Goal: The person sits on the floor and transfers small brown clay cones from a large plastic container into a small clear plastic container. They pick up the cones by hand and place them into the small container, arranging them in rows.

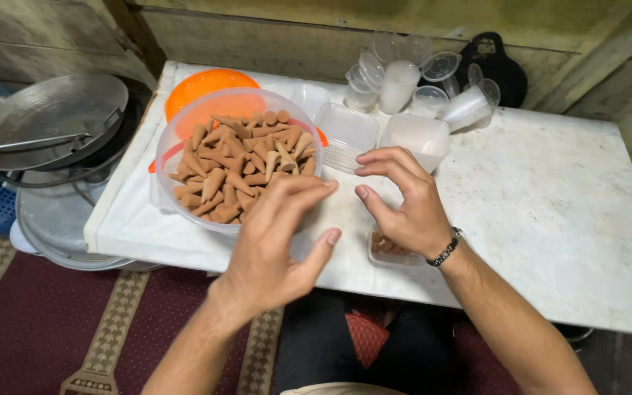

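two bare hands hover over a white tabletop beside a tub of brown cones.

nearest, at lower centre, the left hand (276, 238) is raised with fingers spread and curled, clamped on nothing, partly covering the near rim of the round clear plastic tub (177, 139); the right hand (404, 205) (a dark bracelet (445, 249) at its wrist) has fingers apart and empty, and hides most of a small clear tray (385, 252) holding a few cones. in the tub, left of centre, the matte tapered cones (239, 164) lie heaped, tips pointing every way. beyond, square clear containers (418, 135), an orange lid (202, 84), then tipped clear cups (433, 84) at upper centre. metal pans (49, 113) sit at upper left.
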